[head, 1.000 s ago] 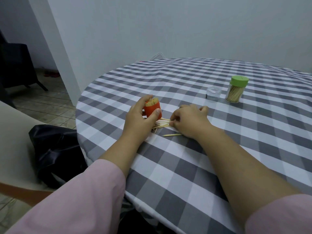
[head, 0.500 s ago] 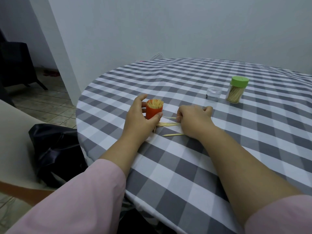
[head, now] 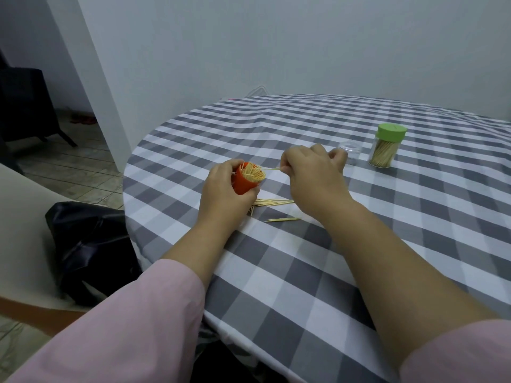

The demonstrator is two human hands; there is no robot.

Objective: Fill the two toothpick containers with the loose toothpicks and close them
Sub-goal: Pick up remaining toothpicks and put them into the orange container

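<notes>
My left hand [head: 225, 193] grips an orange container [head: 244, 183], lifted and tilted so its open mouth, packed with toothpicks, faces right. My right hand [head: 312, 172] pinches a single toothpick [head: 272, 169] whose tip points at that mouth. Several loose toothpicks [head: 273, 202] lie on the checked cloth below my hands, and one more toothpick [head: 282, 219] lies nearer to me. A second container with a green lid [head: 387, 147], full of toothpicks, stands shut at the right.
A small clear plastic cap [head: 351, 153] stands behind my right hand, beside the green-lidded container. The round table [head: 304, 272] has a grey and white checked cloth. A black bag [head: 88, 244] sits on a chair at the left, close to the table edge.
My left hand raised and tilted the orange container off the cloth. My right hand left the loose pile and rose with one toothpick toward the container's mouth.
</notes>
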